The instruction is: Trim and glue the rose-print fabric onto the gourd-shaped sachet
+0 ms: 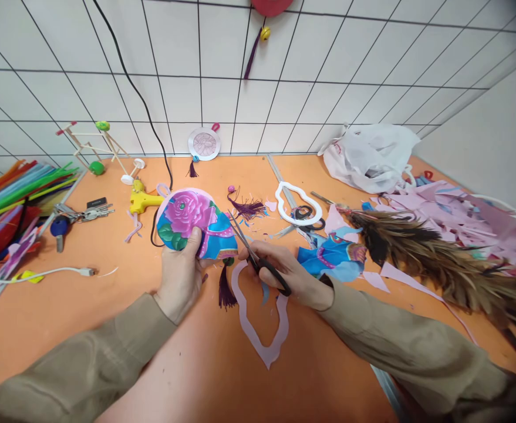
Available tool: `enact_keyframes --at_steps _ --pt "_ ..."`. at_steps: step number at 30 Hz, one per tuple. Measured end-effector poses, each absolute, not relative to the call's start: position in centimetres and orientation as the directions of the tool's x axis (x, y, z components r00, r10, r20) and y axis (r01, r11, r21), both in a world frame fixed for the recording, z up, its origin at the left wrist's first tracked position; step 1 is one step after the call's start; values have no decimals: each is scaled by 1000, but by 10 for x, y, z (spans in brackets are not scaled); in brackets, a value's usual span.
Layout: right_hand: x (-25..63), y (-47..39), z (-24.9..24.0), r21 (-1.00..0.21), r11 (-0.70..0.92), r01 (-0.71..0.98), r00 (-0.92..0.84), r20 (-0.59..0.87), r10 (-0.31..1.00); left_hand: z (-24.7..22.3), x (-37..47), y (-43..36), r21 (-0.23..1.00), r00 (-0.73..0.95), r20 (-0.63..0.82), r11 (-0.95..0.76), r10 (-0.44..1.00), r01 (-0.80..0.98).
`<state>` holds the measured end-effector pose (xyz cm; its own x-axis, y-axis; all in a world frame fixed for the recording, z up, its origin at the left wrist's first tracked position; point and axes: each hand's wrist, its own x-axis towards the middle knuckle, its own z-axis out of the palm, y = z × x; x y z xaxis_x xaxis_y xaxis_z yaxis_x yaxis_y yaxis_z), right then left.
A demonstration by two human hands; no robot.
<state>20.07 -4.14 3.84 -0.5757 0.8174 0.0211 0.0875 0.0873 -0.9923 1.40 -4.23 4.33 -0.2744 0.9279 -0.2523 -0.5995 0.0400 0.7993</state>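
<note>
My left hand (182, 267) grips a rounded piece of floral fabric (222, 229), with a pink flower and blue and green areas, its thumb on top. In my right hand (286, 267) are black-handled scissors (270, 276), their blades slightly apart and pointing at the fabric's right edge. Below my right hand lies a pale pink cut-out frame (251, 335) with wavy sides and a pointed end. A dark purple tassel (226, 291) with a green bead hangs or lies just below the fabric; I cannot tell if it is attached.
Blue fabric scraps (332, 258), a white wavy frame (299, 220), and a brown feather duster (429, 267) lie to the right. A white plastic bag (370, 155) stands behind. At left are a yellow glue gun (145, 200), keys (93, 211) and colourful pipe cleaners (24, 188).
</note>
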Motion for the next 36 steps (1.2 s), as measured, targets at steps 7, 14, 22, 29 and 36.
enact_keyframes --at_steps 7,14,22,29,36 --pt "203 -35 35 -996 59 62 -621 8 784 48 14 -45 746 -222 -369 145 903 -650" --pt "200 -36 35 -998 56 28 -618 27 786 45 16 -48 757 -228 -305 90 925 -647" --pt "197 -36 37 -1000 21 -3 -590 19 808 44 18 -48 786 -260 -293 77 920 -614" --pt "198 -37 36 -1000 -1 18 -575 -11 818 43 19 -47 787 -259 -289 75 922 -612" --pt "198 -38 33 -999 -38 27 -562 -46 826 42 18 -48 774 -238 -266 60 934 -630"
